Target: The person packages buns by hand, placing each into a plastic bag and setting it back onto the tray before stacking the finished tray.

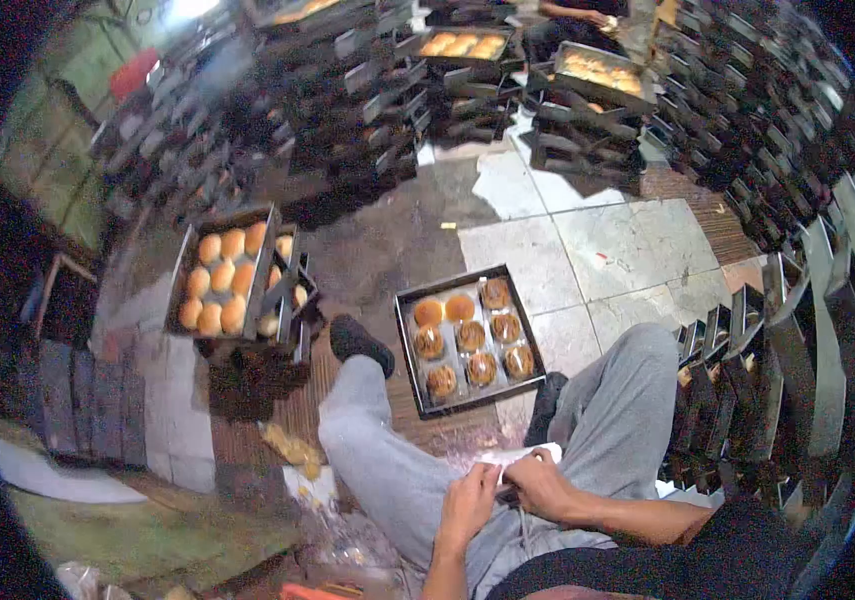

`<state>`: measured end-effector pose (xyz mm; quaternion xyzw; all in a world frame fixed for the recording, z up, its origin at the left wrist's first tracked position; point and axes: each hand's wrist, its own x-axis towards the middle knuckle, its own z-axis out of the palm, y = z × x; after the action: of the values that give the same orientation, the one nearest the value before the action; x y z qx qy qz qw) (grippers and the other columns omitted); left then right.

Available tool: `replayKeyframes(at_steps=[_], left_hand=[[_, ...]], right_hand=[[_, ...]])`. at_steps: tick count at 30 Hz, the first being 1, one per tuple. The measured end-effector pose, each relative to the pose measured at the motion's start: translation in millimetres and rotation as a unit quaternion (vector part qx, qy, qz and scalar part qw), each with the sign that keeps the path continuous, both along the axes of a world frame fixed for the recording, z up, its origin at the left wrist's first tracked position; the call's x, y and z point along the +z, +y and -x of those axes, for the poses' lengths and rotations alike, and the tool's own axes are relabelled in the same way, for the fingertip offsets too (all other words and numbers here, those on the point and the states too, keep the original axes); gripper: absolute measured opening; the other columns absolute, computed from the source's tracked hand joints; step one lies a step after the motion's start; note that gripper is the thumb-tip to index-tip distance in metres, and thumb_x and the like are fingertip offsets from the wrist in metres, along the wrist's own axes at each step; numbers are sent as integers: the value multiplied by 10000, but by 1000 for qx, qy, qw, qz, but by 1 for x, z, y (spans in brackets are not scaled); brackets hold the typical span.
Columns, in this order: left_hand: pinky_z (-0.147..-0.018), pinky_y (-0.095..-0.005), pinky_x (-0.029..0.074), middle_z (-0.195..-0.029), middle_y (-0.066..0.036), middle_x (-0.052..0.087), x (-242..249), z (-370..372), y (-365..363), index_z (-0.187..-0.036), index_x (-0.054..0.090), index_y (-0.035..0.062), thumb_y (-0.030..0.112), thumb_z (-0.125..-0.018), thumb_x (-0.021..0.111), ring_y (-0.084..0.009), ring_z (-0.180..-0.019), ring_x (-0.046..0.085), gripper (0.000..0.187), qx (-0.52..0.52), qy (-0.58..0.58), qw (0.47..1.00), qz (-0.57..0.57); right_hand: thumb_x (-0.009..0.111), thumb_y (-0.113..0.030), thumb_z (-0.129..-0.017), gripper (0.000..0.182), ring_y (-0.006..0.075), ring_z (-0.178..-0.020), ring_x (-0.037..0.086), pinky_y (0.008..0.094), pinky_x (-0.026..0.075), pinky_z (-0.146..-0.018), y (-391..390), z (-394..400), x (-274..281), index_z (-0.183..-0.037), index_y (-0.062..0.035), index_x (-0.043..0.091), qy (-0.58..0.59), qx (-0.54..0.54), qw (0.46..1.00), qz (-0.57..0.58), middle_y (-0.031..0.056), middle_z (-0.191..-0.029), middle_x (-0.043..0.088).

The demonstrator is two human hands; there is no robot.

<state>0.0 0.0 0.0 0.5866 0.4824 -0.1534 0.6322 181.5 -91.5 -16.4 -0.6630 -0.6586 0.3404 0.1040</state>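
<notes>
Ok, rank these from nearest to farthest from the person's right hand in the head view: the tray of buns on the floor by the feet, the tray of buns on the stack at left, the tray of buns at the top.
1. Floor tray, just ahead of the right hand, between the legs.
2. Left stack tray, farther off to the left.
3. Top tray, farthest, across the room.

Bakery floor: stacked bun trays (467,340) everywhere.

Both bare forearms reach in from the bottom edge and meet over the lap, the left hand (467,500) with fingers curled inward, knuckles up, the right hand (539,482) just beside it, fingers bent and pinched, wrist cocked toward the left, the two nearly touching.
</notes>
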Motion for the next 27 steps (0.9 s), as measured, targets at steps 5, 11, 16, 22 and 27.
replayKeyframes(at_steps=[5, 11, 16, 22, 27], left_hand=[[-1003, -509, 425, -1117, -218, 696, 23, -34, -40, -1172, 665, 97, 363, -929, 725, -399, -1107, 597, 365, 112, -218, 882, -402], [-1035, -452, 395, -1012, -87, 714, 53, -41, 46, -1154, 690, 106, 206, -820, 773, -289, -1100, 623, 359, -89, -108, 878, -457], [-1052, -482, 371, -1048, -52, 713, 117, -70, 64, -1196, 676, 151, 122, -784, 744, -253, -1129, 622, 418, -217, -176, 728, -626], [-1086, -496, 335, -1194, -40, 687, 101, -55, 67, -1229, 664, 174, 95, -793, 725, -241, -1242, 577, 447, -186, -219, 780, -557], [-1147, -545, 239, -1442, -104, 577, 110, -45, 55, -1277, 675, 188, 107, -820, 706, -288, -1417, 439, 466, -195, -226, 769, -565]], right_hand=[[745, -199, -776, 320, 348, -1006, 605, 563, 408, -966, -7, -44, 21, -1089, -138, 721, -25, 111, 981, -157, 99, -914, 652], [727, -274, -854, 345, 402, -1006, 658, 466, 527, -863, 41, -83, 144, -1114, -49, 697, 147, 10, 979, -143, 187, -1104, 684], [706, -297, -892, 625, 412, -1208, 606, 460, 511, -1013, 22, -72, 124, -1406, -5, 507, 178, 17, 965, -193, 270, -1330, 593], [740, -327, -869, 731, 439, -1279, 552, 475, 488, -1050, 20, -63, 119, -1434, 31, 445, 219, 11, 949, -228, 281, -1397, 531], [728, -358, -857, 964, 448, -1412, 422, 457, 390, -1154, 51, -45, 106, -1552, 79, 224, 110, 94, 989, -12, 343, -1526, 370]])
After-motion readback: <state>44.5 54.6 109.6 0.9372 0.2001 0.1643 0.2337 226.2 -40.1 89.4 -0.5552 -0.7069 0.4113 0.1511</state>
